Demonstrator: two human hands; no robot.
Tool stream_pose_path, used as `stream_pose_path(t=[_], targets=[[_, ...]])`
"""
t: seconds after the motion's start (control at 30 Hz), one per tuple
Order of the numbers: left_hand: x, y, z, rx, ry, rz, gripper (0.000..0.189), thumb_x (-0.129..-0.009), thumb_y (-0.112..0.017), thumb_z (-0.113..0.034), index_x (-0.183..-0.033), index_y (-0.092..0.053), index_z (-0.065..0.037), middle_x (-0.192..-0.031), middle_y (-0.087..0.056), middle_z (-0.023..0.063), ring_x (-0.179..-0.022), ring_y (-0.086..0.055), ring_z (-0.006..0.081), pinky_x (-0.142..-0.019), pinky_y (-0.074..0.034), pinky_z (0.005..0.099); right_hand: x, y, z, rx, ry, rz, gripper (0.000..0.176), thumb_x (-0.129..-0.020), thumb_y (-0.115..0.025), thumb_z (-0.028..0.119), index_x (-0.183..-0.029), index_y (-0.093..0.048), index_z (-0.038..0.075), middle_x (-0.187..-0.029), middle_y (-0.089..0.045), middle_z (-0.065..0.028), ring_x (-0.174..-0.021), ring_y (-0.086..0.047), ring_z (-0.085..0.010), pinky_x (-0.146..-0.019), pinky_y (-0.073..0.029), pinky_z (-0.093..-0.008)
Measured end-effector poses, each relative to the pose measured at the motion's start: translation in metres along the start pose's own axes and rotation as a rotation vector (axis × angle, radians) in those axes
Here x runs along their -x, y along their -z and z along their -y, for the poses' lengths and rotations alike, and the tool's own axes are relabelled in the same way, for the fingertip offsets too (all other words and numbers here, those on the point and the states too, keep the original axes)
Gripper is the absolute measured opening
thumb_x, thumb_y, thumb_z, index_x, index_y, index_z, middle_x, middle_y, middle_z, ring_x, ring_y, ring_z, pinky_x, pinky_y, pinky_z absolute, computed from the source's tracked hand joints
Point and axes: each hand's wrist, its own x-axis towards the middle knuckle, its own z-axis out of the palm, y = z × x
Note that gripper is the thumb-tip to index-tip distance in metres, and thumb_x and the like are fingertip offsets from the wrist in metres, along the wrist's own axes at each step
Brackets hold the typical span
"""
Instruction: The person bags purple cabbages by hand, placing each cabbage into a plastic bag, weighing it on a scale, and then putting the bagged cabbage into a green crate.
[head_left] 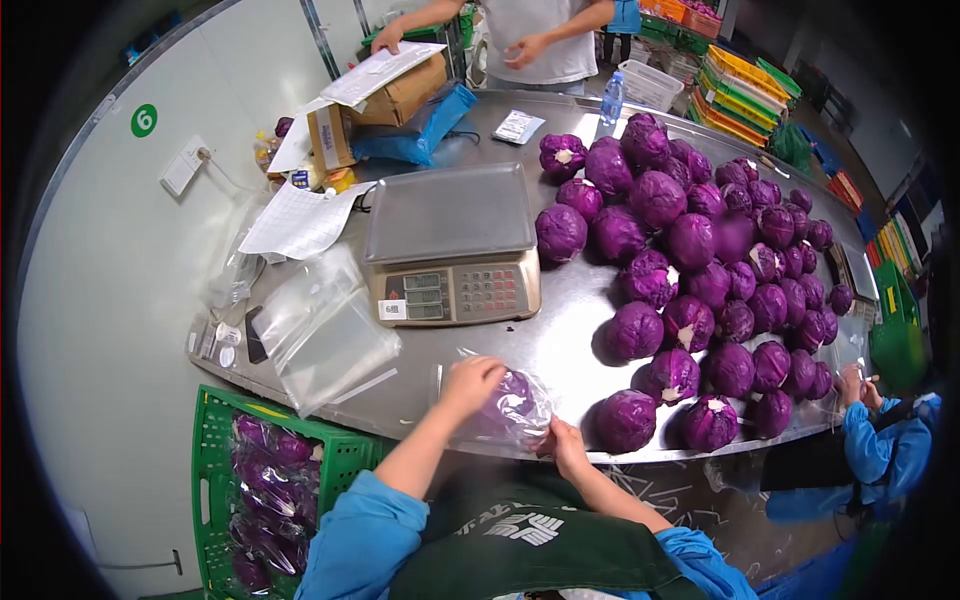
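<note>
At the table's near edge, a clear plastic bag (pixel 534 408) has a purple cabbage (pixel 512 394) inside it. My left hand (pixel 473 387) lies over the left side of the bag, its fingers closed on the plastic. Low on the right side, my right hand (pixel 564 446) pinches the bag's edge. Just right of this bag sits a loose purple cabbage (pixel 627 420), the nearest of a large pile. A digital scale (pixel 452 225) with a bare metal pan stands beyond my hands. Flat empty plastic bags (pixel 330 335) lie to the left.
A green crate (pixel 345 465) of bagged cabbages stands below the table at left. Papers (pixel 298 222), a cardboard box (pixel 405 92) and a blue package (pixel 425 130) crowd the back left. One person (pixel 540 40) stands across the table; another person's sleeve (pixel 870 445) is at right.
</note>
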Motion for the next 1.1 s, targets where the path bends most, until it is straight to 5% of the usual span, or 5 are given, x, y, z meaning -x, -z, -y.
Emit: stream_pose_path(t=[0.23,0.47,0.63,0.83,1.1], targets=[[0.002,-0.018,0.021,0.311,0.221,-0.035,0.027,-0.085,-0.05,-0.023,-0.099,-0.062,-0.004,-0.104,-0.061,0.0094,-0.098,-0.056,0.0231,-0.088,-0.041,0.0322,0.024,-0.052,0.112,1.176,0.883,-0.02,0.077,-0.068,-0.07,0.034,-0.126,-0.032,-0.001,-0.124,-0.038,-0.0234,-0.114,-0.041,-0.0349,-0.094,-0.036,-0.0412],[0.029,-0.036,0.041,1.578,0.627,-0.188,0.049,-0.091,-0.037,-0.043,-0.116,-0.051,-0.003,-0.117,-0.052,0.0094,-0.108,-0.049,0.0201,-0.094,-0.039,0.0344,-0.04,-0.057,0.062,0.997,0.671,0.252,0.083,-0.063,-0.073,0.039,-0.126,-0.034,0.0,-0.121,-0.045,-0.0206,-0.113,-0.044,-0.0325,-0.095,-0.036,-0.0368],[0.074,-0.031,0.013,1.211,0.352,-0.386,0.062,-0.089,-0.035,-0.051,-0.136,-0.025,-0.012,-0.138,-0.026,0.0065,-0.128,-0.025,0.0243,-0.107,-0.016,0.0389,-0.074,-0.053,0.087,0.339,-0.342,0.526,0.073,-0.082,-0.047,0.054,-0.135,-0.028,0.009,-0.121,-0.048,-0.0166,-0.105,-0.052,-0.0255,-0.08,-0.046,-0.0327],[0.221,0.094,0.001,1.819,0.108,-0.8,0.057,-0.085,-0.05,-0.027,-0.132,-0.029,-0.002,-0.13,-0.039,0.0149,-0.118,-0.04,0.0285,-0.099,-0.033,0.0413,0.069,-0.183,0.077,0.24,-0.216,1.431,0.075,-0.086,-0.051,0.04,-0.14,-0.006,0.014,-0.138,-0.026,-0.0172,-0.11,-0.048,-0.0298,-0.086,-0.043,-0.0359],[0.524,0.09,0.024,1.657,0.081,-1.558,0.05,-0.088,-0.036,-0.042,-0.127,-0.04,-0.011,-0.121,-0.048,0.0112,-0.109,-0.049,0.0294,-0.092,-0.041,0.0456,0.062,-0.215,0.003,0.739,-0.076,0.943,0.046,-0.083,-0.058,0.014,-0.123,-0.04,0.0,-0.103,-0.059,-0.0141,-0.085,-0.061,-0.0204,-0.072,-0.046,-0.0278]])
